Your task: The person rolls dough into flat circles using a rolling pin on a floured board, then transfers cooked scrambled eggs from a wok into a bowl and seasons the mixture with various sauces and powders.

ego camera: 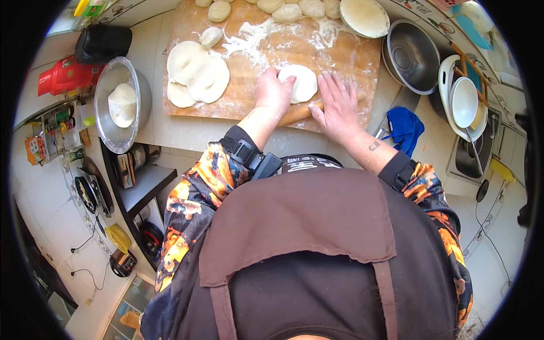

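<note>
On the wooden board [250,100], my left hand [272,91] grips the left edge of a small white dough disc [302,83], thumb on top. The wooden rolling pin [296,114] slants just below the disc. My right hand [338,104] lies over the pin, palm down with its fingers stretched forward; the part beneath the palm is hidden. Several rolled dough rounds [208,78] overlap on the board's left side. A small dough ball [211,37] touches the stack's upper edge. More dough balls [287,13] line the far edge beside loose flour [250,38].
A bowl of flour [364,17] sits at the board's far right corner. Beyond it stands an empty metal basin [411,57]. A blue cloth [403,129] lies right of the board. At left, a metal bowl [142,97] holds a dough lump [122,105].
</note>
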{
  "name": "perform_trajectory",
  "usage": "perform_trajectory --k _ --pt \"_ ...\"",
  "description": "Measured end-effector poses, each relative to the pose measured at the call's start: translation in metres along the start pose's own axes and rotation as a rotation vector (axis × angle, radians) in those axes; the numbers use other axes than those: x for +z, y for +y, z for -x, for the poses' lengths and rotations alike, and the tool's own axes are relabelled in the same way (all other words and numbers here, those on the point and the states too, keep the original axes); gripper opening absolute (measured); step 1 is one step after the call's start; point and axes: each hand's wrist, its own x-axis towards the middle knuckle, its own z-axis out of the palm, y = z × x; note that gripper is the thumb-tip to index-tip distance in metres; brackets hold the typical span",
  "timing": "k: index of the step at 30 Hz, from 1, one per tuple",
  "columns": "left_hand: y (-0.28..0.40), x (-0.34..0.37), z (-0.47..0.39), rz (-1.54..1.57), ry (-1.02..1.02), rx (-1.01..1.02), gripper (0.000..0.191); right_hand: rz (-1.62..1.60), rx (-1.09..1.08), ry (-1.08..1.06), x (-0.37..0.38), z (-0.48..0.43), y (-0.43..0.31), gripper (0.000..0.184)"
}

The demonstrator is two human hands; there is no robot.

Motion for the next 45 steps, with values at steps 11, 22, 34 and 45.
perform_trajectory --k 11,22,34,45 --pt "0.012 -0.021 -0.038 -0.052 -0.212 0.021 0.043 -0.106 0.020 0.341 0.009 -0.107 0.002 0.071" --pt "0.008 -0.019 -0.015 -0.045 -0.129 -0.067 0.052 -0.100 0.085 0.275 0.007 -0.105 -0.002 0.064" --pt "-0.004 -0.005 0.000 0.183 -0.202 -0.231 0.050 -0.049 0.027 0.100 0.003 0.007 -0.003 0.071" --pt "0.017 -0.019 -0.052 -0.155 -0.269 0.020 0.054 -0.072 0.028 0.476 0.015 -0.122 0.005 0.067"
